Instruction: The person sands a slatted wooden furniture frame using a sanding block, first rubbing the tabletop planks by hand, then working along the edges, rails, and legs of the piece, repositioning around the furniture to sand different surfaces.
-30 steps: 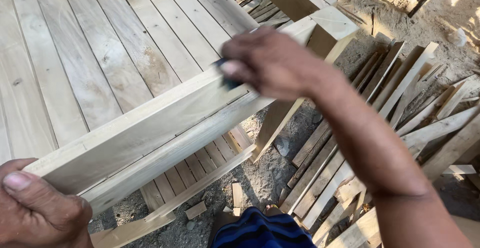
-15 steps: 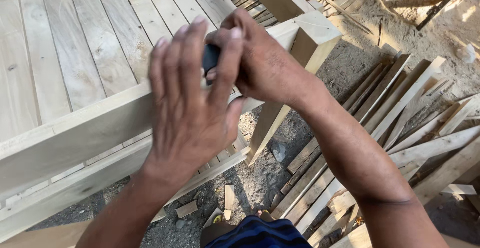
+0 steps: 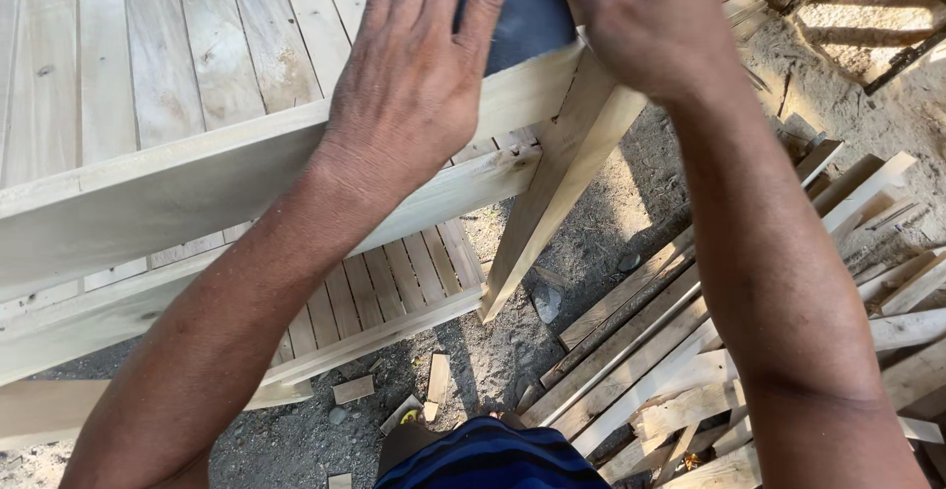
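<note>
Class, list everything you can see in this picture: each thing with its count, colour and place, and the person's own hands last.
Sandpaper sheet: one, dark blue-grey, top centre, on the rail.
Slatted wooden frame: one, pale wood, left half.
Frame leg: one, pale, slanting to the ground.
Loose slats: a pile, pale, lower right.
Offcuts: several, pale, on the gritty ground.
Blue striped garment: one, bottom centre.
Left hand: fingers on the sandpaper.
Right hand: grip on the sandpaper's right edge.

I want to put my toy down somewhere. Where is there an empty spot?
The slatted wooden top is bare left of the left hand. A smaller patch of dirt ground lies open between the slanted leg and the pile of wood strips. It is crowded at the corner, where both hands, the right hand too, hold the dark sandpaper.
</note>
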